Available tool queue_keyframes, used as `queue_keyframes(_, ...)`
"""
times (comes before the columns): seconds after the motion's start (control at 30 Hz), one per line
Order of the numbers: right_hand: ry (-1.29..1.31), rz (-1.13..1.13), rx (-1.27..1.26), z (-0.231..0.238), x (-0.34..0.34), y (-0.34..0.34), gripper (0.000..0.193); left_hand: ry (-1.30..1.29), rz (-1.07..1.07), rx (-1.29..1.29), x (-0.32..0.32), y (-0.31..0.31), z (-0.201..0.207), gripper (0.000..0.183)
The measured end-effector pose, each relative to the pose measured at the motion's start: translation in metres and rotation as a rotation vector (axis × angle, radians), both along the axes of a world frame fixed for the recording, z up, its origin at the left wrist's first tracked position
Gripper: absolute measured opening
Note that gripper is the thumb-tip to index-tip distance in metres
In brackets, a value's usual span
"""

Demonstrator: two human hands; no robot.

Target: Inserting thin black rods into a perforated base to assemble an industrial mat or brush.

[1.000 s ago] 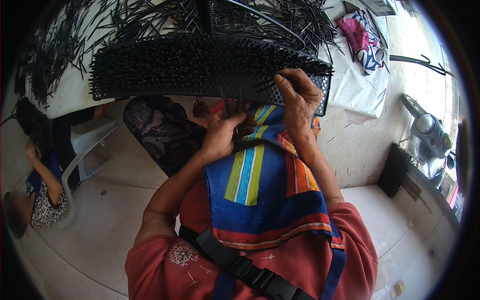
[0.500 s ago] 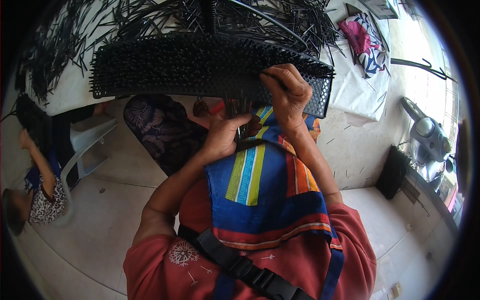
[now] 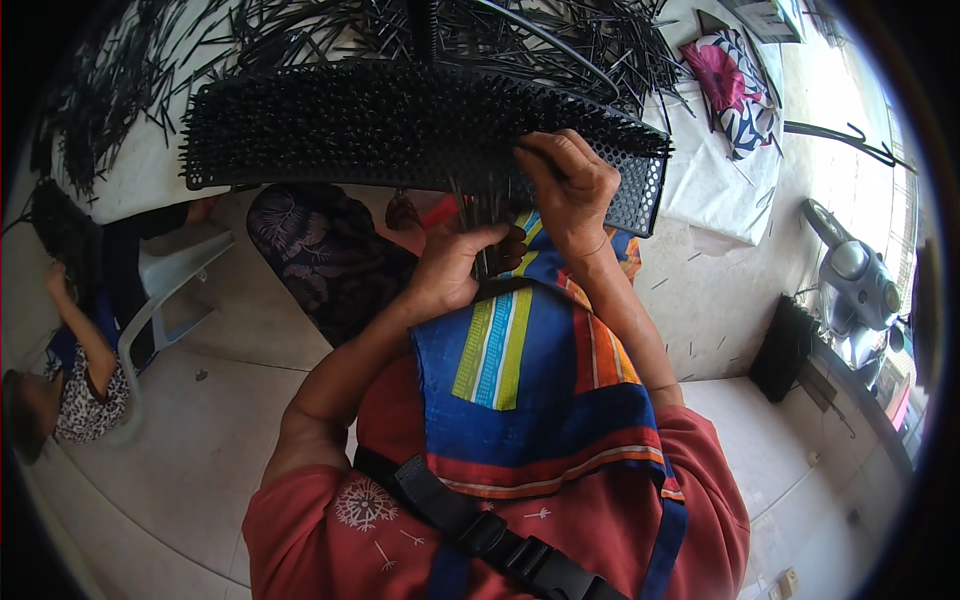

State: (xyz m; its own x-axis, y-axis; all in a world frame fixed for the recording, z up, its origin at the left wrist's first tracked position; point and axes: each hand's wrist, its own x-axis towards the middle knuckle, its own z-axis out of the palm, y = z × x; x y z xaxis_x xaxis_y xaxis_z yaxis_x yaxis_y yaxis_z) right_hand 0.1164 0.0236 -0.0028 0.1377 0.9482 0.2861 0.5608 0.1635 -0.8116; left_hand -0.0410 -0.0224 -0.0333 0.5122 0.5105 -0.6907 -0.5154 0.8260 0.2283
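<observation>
A long black perforated board (image 3: 634,207) stretches across the table's near edge. Short black pins (image 3: 350,125) stand densely over most of it, while bare holes show at its right end. Just below the board, my left hand (image 3: 452,262) is closed round a bunch of thin dark strips (image 3: 484,215) pointing up. My right hand (image 3: 580,185) is over the right part of the board, its thumb and fingertips pinched together at the edge of the pins. Whatever is between those fingertips is too small to make out.
Loose black strips (image 3: 330,40) are heaped on the white-covered table (image 3: 705,190) behind the board. A flowered cloth bundle (image 3: 728,85) lies at the right. Another person (image 3: 88,365) sits by a pale plastic chair (image 3: 160,300) on the left. A motorbike (image 3: 860,275) stands at far right.
My right hand has shifted very slightly left, still pinched. My left hand keeps its hold on the strips, almost unmoved. The other person's arm has moved a little.
</observation>
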Motion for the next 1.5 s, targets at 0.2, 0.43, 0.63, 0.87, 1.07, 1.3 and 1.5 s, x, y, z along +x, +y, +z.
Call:
queue_keyframes(0.2, 0.125, 0.047, -0.44, -0.001, 0.012, -0.02, 0.019, -0.036, -0.005, 0.053, 0.001, 0.0, 0.003, 0.019)
queue_keyframes(0.43, 0.486, 0.112, -0.65, -0.003, 0.017, -0.029, 0.009, -0.02, 0.0, 0.117, 0.007, -0.001, 0.012, 0.015)
queue_keyframes(0.63, 0.654, -0.142, -0.492, 0.0, 0.019, -0.039, 0.004, 0.199, 0.081, 0.168, 0.01, 0.004, 0.022, 0.013)
queue_keyframes(0.87, 0.482, -0.283, -0.049, 0.002, 0.027, -0.019, 0.008, 0.172, -0.119, 0.145, 0.008, -0.001, 0.012, 0.017)
queue_keyframes(1.07, 0.228, -0.233, 0.107, -0.007, 0.024, -0.006, 0.012, 0.19, -0.113, 0.125, 0.011, -0.002, 0.014, 0.021)
queue_keyframes(1.3, 0.029, -0.108, 0.033, -0.003, 0.022, -0.007, 0.013, 0.094, -0.11, 0.058, 0.013, 0.004, 0.011, 0.02)
queue_keyframes(1.5, -0.039, -0.081, 0.011, -0.002, 0.016, -0.005, 0.014, 0.109, -0.11, -0.003, 0.012, 0.003, 0.01, 0.018)
